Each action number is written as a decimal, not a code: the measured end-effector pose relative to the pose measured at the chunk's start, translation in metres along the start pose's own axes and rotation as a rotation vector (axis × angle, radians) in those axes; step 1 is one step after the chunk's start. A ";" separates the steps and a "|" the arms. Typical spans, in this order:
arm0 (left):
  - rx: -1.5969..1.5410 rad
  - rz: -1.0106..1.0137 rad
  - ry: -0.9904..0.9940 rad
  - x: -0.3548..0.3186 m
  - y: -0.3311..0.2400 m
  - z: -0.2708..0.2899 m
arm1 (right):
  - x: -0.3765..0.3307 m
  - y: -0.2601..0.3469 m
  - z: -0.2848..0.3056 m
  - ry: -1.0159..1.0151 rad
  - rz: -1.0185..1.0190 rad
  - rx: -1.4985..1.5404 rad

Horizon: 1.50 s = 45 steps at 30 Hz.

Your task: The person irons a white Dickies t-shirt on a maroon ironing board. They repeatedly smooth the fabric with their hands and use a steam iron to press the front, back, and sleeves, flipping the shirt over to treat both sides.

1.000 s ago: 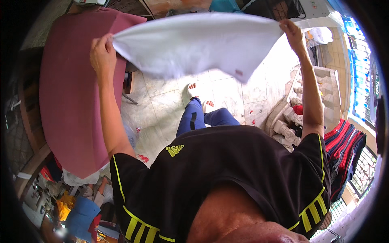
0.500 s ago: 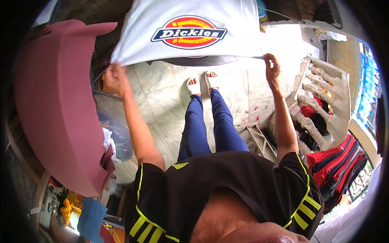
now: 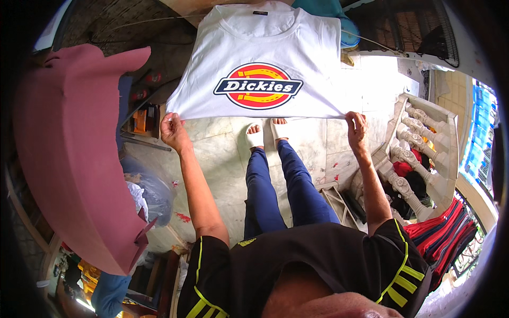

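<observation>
A white sleeveless shirt (image 3: pixel 318 69) is spread out before me, its neckline at the far end and a red, yellow and black printed emblem on its front. The lower hem is stretched between my two hands. My left hand (image 3: pixel 177 132) pinches the hem's left corner with closed fingers. At the right corner, my right hand (image 3: pixel 357 130) grips the cloth between thumb and fingers. Both arms reach forward. Whether the far end of the shirt rests on something cannot be made out.
A large pink sheet (image 3: pixel 69 148) curves along the left, with a clear plastic bag (image 3: pixel 154 193) beside it. White balusters (image 3: pixel 413 153) stand at right, above red and dark garments (image 3: pixel 442 233) draped in a stack. Pale tiles (image 3: pixel 222 175) lie underfoot. A blue container (image 3: pixel 347 33) sits at the far side.
The shirt has come down and more into view, showing its neckline. My hands have drawn nearer to me, the left also shifting right. Both keep hold of the hem.
</observation>
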<state>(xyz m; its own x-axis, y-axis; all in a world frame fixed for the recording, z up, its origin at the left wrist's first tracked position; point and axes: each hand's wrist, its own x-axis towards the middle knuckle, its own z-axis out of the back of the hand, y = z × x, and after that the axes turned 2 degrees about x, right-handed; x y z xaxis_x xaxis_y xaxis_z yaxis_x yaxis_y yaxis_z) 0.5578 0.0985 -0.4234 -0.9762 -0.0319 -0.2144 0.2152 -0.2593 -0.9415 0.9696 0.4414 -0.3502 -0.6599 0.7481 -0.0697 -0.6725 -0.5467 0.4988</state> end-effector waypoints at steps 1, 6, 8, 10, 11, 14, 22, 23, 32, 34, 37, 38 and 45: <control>-0.009 0.003 0.001 0.001 0.006 0.000 | 0.000 -0.002 -0.003 0.018 -0.006 -0.007; 0.178 0.049 -0.024 0.012 0.056 0.003 | -0.003 -0.028 -0.048 0.279 -0.045 -0.101; 0.552 -0.144 -0.122 -0.001 0.051 -0.011 | 0.004 -0.024 -0.049 0.270 0.032 -0.055; 0.631 -0.553 0.048 -0.017 0.031 -0.020 | 0.015 -0.007 -0.050 0.184 0.048 -0.020; 0.565 -0.645 0.076 -0.032 0.021 -0.032 | 0.026 -0.002 -0.051 0.212 0.078 -0.007; 0.617 -0.683 0.332 -0.093 -0.028 -0.074 | 0.075 0.038 -0.060 0.059 0.294 0.003; 0.874 -0.610 0.736 -0.211 -0.018 -0.111 | 0.246 0.077 -0.117 0.010 0.214 -0.075; 0.865 -0.592 0.744 -0.212 -0.016 -0.109 | 0.263 0.077 -0.125 0.077 0.155 -0.044; 0.295 -0.481 0.747 -0.189 -0.062 -0.088 | 0.335 0.011 -0.126 -0.035 0.427 -0.091; -0.048 -0.254 0.715 -0.186 -0.137 -0.068 | 0.291 0.057 -0.108 -0.040 0.515 0.036; -0.371 -0.428 0.784 -0.177 -0.266 -0.023 | 0.220 0.089 -0.102 0.058 0.556 0.129; -0.548 -0.422 0.836 -0.178 -0.298 -0.010 | 0.199 0.100 -0.104 0.089 0.597 0.116; -0.567 -0.729 0.710 -0.183 -0.393 0.024 | 0.206 0.236 -0.147 0.184 0.964 0.018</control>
<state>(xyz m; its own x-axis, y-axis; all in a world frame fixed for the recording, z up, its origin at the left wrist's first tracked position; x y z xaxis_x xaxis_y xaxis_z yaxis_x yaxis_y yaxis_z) 0.6512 0.1834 -0.0079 -0.6779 0.5413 0.4975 -0.2354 0.4813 -0.8444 0.6257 0.4113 -0.3740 -0.9665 -0.0869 0.2416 0.1860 -0.8857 0.4253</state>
